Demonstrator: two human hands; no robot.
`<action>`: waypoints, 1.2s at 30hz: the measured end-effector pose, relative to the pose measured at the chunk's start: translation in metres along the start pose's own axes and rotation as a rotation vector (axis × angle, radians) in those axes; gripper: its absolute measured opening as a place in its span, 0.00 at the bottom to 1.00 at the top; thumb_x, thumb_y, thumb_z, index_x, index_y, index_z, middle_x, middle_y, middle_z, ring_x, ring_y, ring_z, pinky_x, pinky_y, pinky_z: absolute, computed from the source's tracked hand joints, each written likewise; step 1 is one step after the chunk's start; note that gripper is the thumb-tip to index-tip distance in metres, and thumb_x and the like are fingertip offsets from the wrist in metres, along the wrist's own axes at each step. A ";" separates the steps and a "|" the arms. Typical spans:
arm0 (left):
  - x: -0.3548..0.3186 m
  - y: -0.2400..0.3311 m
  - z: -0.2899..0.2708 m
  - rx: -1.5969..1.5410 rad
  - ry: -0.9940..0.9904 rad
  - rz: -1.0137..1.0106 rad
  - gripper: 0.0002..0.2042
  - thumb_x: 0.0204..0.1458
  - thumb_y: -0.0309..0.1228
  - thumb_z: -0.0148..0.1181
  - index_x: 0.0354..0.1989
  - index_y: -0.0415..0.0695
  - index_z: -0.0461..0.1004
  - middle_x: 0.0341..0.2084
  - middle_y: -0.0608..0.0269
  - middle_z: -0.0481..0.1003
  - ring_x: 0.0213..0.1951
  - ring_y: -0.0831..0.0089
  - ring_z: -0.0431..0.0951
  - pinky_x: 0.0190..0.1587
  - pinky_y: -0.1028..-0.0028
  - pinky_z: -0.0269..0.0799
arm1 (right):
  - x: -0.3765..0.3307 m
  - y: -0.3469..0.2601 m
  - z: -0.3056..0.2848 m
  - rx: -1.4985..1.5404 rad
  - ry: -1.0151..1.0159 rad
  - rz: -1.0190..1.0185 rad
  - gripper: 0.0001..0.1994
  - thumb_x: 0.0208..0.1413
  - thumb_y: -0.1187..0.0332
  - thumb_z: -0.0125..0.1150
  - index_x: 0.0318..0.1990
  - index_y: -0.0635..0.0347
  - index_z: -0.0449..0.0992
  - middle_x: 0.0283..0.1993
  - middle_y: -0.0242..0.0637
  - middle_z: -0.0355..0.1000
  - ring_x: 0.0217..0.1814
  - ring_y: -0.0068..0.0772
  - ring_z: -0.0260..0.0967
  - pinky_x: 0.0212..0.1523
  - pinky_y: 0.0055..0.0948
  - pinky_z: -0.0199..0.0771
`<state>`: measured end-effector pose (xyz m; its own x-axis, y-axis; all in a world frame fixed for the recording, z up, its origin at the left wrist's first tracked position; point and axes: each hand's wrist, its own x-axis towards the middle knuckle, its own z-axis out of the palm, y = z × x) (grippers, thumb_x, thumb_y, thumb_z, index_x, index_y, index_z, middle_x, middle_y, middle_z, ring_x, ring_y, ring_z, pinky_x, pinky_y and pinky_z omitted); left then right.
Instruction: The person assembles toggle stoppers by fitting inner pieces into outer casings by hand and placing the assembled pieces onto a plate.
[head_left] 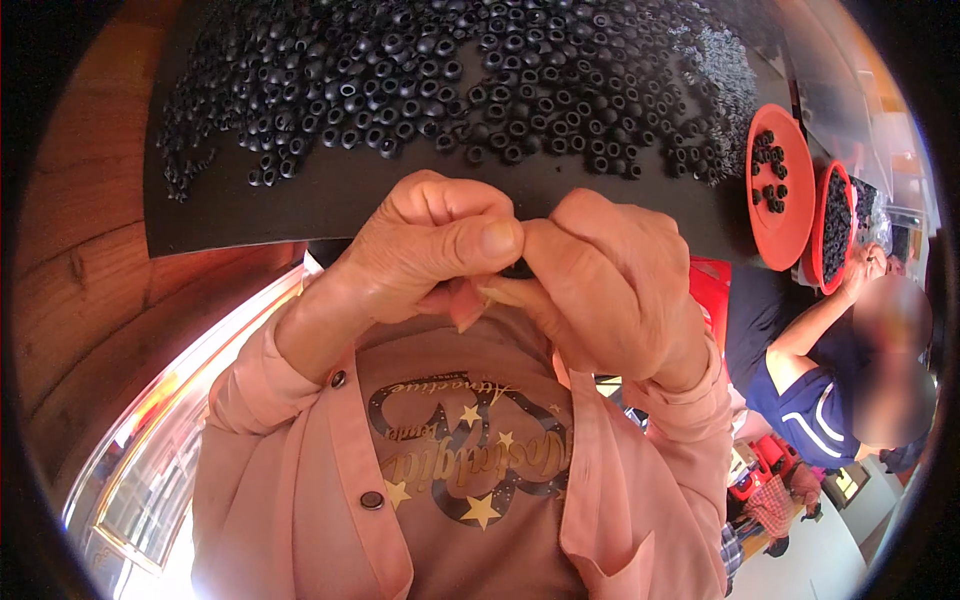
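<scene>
My left hand (430, 235) and my right hand (615, 285) meet in front of my chest, at the near edge of the black tabletop (225, 220). Thumbs and fingers of both are pinched together, tip to tip. Between them shows a bit of a small black part (518, 268); the fingers cover most of it, so its full shape is hidden. Beyond my hands, many small black ring-shaped pieces (400, 95) lie loose across the table, their holes mostly facing up.
Small greyish pieces (728, 75) are heaped at the far right. At the right edge sits a red-orange dish (778, 230) holding several black parts. Beside it, a red bowl (832, 275) is full of black pieces. A co-worker's hand (865, 265) is near that bowl; other people are farther back.
</scene>
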<state>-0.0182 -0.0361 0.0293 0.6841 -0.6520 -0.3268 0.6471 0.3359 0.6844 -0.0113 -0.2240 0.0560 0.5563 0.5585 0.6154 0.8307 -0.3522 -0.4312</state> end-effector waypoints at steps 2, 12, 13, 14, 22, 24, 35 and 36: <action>0.001 0.000 0.002 -0.002 -0.091 0.072 0.16 0.56 0.41 0.59 0.21 0.44 0.70 0.14 0.70 0.68 0.13 0.84 0.69 0.11 0.86 0.48 | -0.001 -0.001 -0.002 -0.031 0.030 -0.019 0.20 0.31 0.67 0.75 0.32 0.66 0.74 0.21 0.33 0.62 0.13 0.28 0.59 0.12 0.26 0.57; 0.011 0.021 0.023 0.456 0.038 0.008 0.17 0.59 0.41 0.55 0.22 0.43 0.70 0.15 0.72 0.68 0.20 0.86 0.66 0.20 0.82 0.56 | -0.034 0.013 -0.046 -0.311 0.093 0.240 0.14 0.40 0.70 0.71 0.33 0.63 0.73 0.23 0.39 0.65 0.21 0.39 0.64 0.18 0.33 0.63; 0.006 0.030 0.029 0.541 0.055 0.016 0.16 0.58 0.40 0.55 0.24 0.41 0.71 0.16 0.70 0.69 0.23 0.85 0.67 0.23 0.81 0.59 | -0.041 0.011 -0.061 -0.352 0.139 0.458 0.11 0.43 0.72 0.69 0.34 0.63 0.74 0.25 0.40 0.67 0.22 0.39 0.65 0.22 0.32 0.65; 0.001 0.030 0.030 0.544 0.047 0.013 0.16 0.58 0.40 0.55 0.24 0.41 0.71 0.16 0.70 0.69 0.23 0.85 0.67 0.23 0.81 0.59 | -0.055 0.019 -0.074 -0.462 0.183 0.527 0.09 0.47 0.73 0.67 0.35 0.64 0.74 0.26 0.40 0.68 0.25 0.40 0.67 0.27 0.32 0.68; -0.044 0.060 0.062 0.860 -0.479 0.577 0.05 0.44 0.29 0.60 0.28 0.42 0.78 0.24 0.57 0.79 0.20 0.65 0.78 0.23 0.69 0.73 | -0.105 0.077 -0.131 -0.477 0.242 0.816 0.08 0.57 0.69 0.58 0.40 0.65 0.76 0.34 0.42 0.73 0.36 0.27 0.72 0.40 0.26 0.69; -0.046 0.081 0.075 0.854 -0.532 0.487 0.06 0.43 0.31 0.62 0.27 0.42 0.78 0.22 0.58 0.77 0.19 0.66 0.76 0.21 0.70 0.71 | -0.102 0.059 -0.130 -0.581 0.251 0.762 0.08 0.57 0.71 0.58 0.40 0.66 0.76 0.34 0.41 0.74 0.36 0.28 0.72 0.39 0.24 0.69; -0.033 0.079 0.099 0.067 -0.674 -0.043 0.16 0.34 0.40 0.70 0.19 0.39 0.74 0.10 0.60 0.66 0.07 0.72 0.62 0.11 0.69 0.55 | -0.044 0.026 -0.046 -0.293 0.204 0.403 0.05 0.49 0.80 0.61 0.34 0.66 0.75 0.25 0.41 0.66 0.24 0.38 0.66 0.25 0.27 0.65; -0.037 0.084 0.097 0.089 -0.663 -0.043 0.16 0.34 0.40 0.70 0.19 0.39 0.74 0.10 0.61 0.66 0.08 0.72 0.62 0.11 0.69 0.55 | -0.046 0.025 -0.043 -0.289 0.204 0.409 0.05 0.49 0.80 0.61 0.34 0.66 0.75 0.25 0.41 0.66 0.24 0.38 0.66 0.25 0.27 0.65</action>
<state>-0.0216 -0.0494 0.1622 0.2889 -0.9526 0.0951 0.6191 0.2617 0.7405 -0.0150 -0.2902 0.0453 0.8053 0.1850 0.5633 0.5018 -0.7186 -0.4815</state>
